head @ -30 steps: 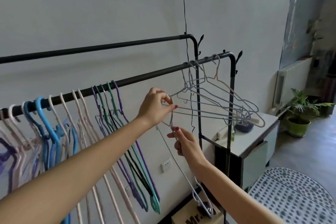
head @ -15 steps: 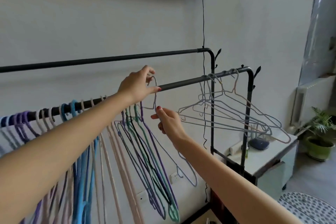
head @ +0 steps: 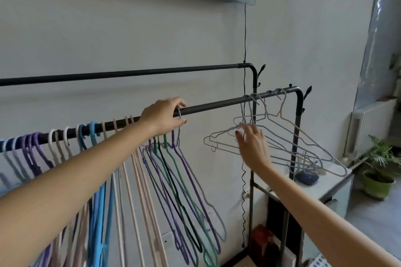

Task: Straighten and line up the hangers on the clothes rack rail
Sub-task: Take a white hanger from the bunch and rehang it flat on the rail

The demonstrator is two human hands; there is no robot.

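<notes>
A black front rail (head: 217,105) carries a packed row of coloured hangers (head: 165,180) on its left part. My left hand (head: 162,116) pinches the hook of a pale grey-blue hanger (head: 179,132) that sits on the rail at the right end of that row. Further right, a loose bunch of grey and pink wire hangers (head: 288,136) hangs crooked near the rail's corner. My right hand (head: 252,144) is in front of that bunch with fingers apart, touching or nearly touching the wires.
A second, higher black rail (head: 130,75) runs behind. A black cable (head: 244,34) drops from a wall board. To the right stand a white cabinet (head: 334,186), a potted plant (head: 378,171) and a radiator (head: 368,123).
The pale hanger went from held below the rail to hooked on it beside the row. My right hand let go of it and moved right to the crooked bunch.
</notes>
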